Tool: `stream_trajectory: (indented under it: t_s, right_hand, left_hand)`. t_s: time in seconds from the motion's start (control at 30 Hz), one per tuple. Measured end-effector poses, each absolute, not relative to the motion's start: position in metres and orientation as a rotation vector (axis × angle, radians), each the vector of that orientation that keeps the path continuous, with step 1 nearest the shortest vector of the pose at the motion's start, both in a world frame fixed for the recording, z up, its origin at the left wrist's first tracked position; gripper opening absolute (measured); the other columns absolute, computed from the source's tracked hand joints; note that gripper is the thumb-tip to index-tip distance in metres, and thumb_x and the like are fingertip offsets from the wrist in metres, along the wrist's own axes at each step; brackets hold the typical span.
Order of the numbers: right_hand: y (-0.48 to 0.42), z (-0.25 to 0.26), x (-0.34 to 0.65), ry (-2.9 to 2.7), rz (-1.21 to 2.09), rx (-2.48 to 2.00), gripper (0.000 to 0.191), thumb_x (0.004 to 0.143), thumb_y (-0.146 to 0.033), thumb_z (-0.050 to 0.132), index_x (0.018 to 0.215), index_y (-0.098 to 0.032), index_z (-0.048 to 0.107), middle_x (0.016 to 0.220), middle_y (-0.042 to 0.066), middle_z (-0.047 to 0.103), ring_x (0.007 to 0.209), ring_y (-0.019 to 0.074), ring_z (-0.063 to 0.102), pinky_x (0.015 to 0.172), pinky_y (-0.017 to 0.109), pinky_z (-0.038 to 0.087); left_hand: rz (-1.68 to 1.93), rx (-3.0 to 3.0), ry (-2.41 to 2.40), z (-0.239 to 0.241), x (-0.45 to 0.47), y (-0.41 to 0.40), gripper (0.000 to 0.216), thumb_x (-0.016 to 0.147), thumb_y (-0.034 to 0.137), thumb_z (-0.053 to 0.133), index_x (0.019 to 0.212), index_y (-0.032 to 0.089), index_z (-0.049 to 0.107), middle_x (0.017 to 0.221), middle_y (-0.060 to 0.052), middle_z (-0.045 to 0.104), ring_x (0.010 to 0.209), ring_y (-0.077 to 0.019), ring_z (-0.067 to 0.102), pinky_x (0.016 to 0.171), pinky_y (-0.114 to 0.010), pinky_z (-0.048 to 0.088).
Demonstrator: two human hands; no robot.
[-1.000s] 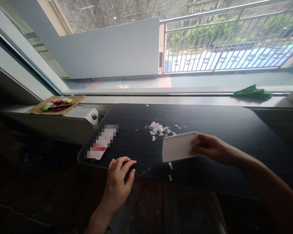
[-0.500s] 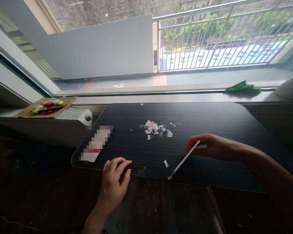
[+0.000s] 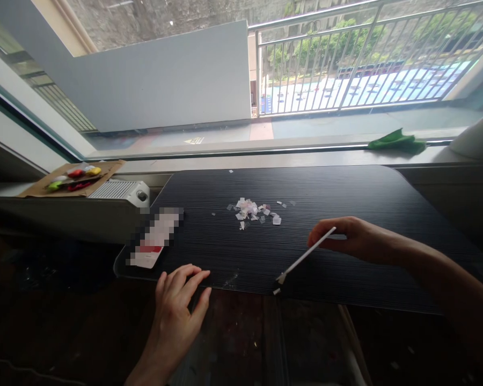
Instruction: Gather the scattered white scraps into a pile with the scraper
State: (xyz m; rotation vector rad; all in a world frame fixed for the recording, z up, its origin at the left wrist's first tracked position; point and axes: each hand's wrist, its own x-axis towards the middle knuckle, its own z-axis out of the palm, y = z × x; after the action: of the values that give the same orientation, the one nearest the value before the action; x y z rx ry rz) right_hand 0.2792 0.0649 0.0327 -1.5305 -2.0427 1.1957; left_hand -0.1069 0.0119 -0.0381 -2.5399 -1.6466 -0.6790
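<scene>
My right hand (image 3: 334, 233) is closed on a thin white stick (image 3: 308, 253) that slants down to the left toward the near edge of the dark table (image 3: 338, 187). At the stick's lower end lies a small pale scrap (image 3: 280, 278); whether they touch I cannot tell. Another paper scrap (image 3: 276, 291) is right at the table's edge. My left hand (image 3: 181, 300), holding nothing, has its fingers apart at the front edge, left of some pale specks (image 3: 231, 279). A heap of torn paper scraps (image 3: 247, 209) lies mid-table, with loose bits around it.
A pixelated pale and red card (image 3: 149, 259) rests at the table's left end. Left of the table, a cardboard sheet (image 3: 108, 170) bears colourful items near a white slotted box (image 3: 118, 190). A green cloth (image 3: 396, 142) lies on the sill under the window.
The stick's lower end has moved up off the table edge and tilts flatter. The scrap near it has shifted to the edge. My left hand has moved slightly left and down.
</scene>
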Motion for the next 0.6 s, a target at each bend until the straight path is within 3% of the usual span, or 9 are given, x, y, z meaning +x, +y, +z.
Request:
stream_trajectory:
  t_s: [0.3, 0.6]
  right_hand:
    - [0.075, 0.029, 0.247, -2.06, 1.344, -1.272, 0.031, 0.082, -0.043, 0.06, 0.089, -0.016, 0.074, 0.09, 0.004, 0.076, 0.089, 0.0239, 0.068, 0.08, 0.032, 0.049]
    - [0.06, 0.029, 0.284, -1.946, 1.306, -1.4, 0.033, 0.086, -0.043, 0.06, 0.09, -0.012, 0.072, 0.091, 0.008, 0.075, 0.089, 0.0232, 0.065, 0.083, 0.032, 0.047]
  left_hand:
    - [-0.766, -2.536, -1.603, -0.028, -0.103, 0.012, 0.023, 0.089, 0.026, 0.053, 0.11, 0.027, 0.063, 0.107, -0.005, 0.066, 0.105, -0.0259, 0.061, 0.102, -0.051, 0.035]
    - [-0.727, -2.581, -1.577, -0.034, -0.103, 0.015, 0.024, 0.089, 0.026, 0.054, 0.112, 0.027, 0.062, 0.108, -0.005, 0.065, 0.106, -0.026, 0.061, 0.103, -0.052, 0.034]
